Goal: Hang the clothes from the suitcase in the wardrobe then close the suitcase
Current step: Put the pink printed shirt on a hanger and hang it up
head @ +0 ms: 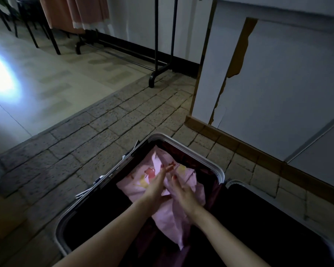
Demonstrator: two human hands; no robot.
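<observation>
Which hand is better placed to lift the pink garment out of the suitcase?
Right, by a small margin. The right hand already has its fingers curled into a fold of the pink garment, while the left hand lies flat on it with fingers straight. Both are over the open suitcase.

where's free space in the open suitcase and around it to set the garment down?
Free: the suitcase near-left interior, between its left rim and the pink garment; stone-pattern floor from suitcase to clothes rack. Crowded: suitcase centre, where left hand and right hand rest on the garment.
</observation>
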